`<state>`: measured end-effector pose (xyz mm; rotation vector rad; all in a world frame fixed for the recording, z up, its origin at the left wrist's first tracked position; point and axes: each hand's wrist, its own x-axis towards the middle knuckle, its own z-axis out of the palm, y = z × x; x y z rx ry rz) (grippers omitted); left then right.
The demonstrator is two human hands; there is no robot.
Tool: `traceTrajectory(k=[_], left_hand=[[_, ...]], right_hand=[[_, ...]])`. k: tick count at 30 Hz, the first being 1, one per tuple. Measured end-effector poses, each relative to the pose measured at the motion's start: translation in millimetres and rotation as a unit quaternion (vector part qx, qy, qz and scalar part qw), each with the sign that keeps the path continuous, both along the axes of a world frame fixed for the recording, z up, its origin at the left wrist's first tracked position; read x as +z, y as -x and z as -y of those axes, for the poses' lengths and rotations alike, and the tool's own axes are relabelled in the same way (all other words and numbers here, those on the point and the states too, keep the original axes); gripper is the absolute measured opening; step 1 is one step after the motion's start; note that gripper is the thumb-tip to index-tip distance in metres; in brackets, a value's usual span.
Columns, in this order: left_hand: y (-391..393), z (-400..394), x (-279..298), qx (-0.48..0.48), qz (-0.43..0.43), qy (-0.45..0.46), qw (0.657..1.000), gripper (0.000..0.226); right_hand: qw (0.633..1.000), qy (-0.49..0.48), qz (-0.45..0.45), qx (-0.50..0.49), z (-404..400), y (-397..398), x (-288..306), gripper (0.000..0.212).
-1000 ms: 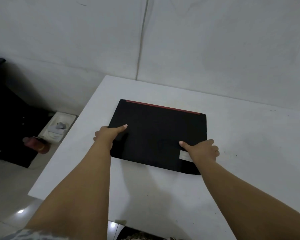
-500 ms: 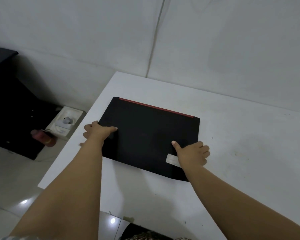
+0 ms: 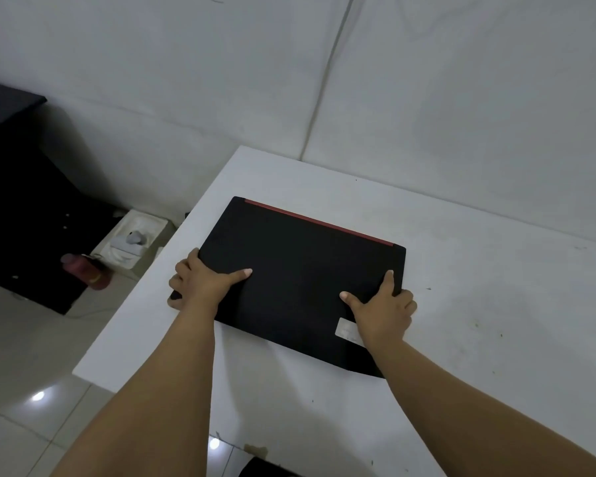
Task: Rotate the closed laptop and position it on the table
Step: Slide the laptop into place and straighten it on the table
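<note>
A closed black laptop [image 3: 300, 273] with a red strip along its far edge lies flat on the white table [image 3: 479, 321], near the table's left edge. A pale sticker [image 3: 346, 328] sits near its front right corner. My left hand [image 3: 200, 282] grips the laptop's left side, thumb on the lid and fingers curled under the edge. My right hand [image 3: 384, 309] grips the right side, thumb and forefinger spread on the lid, other fingers wrapped over the edge.
A grey wall rises right behind the table. Off the table's left edge, on the tiled floor, stand a black cabinet [image 3: 21, 201], a white box [image 3: 131, 239] and a reddish bottle [image 3: 86, 268]. A dark object [image 3: 269, 468] shows below the table's front edge.
Both hands have slid outward from the lid to the laptop's side edges and closed around them. The laptop has kept nearly the same heading on the table.
</note>
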<state>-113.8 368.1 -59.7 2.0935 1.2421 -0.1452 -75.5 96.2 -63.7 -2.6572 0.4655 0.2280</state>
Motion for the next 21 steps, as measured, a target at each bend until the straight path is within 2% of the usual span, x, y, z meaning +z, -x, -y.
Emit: traceTrajectory(k=[12, 21], left_hand=[[-8.4, -8.2, 1.7, -0.004, 0.004, 0.003, 1.0, 0.124], [-6.0, -9.0, -2.6, -0.008, 0.045, -0.002, 0.999, 0.119]], right_hand=[[1.0, -0.017, -0.011, -0.016, -7.0, -6.9, 3.4, 0.105], [0.997, -0.028, -0.055, 0.052, -9.2, -13.9, 10.5, 0.11]])
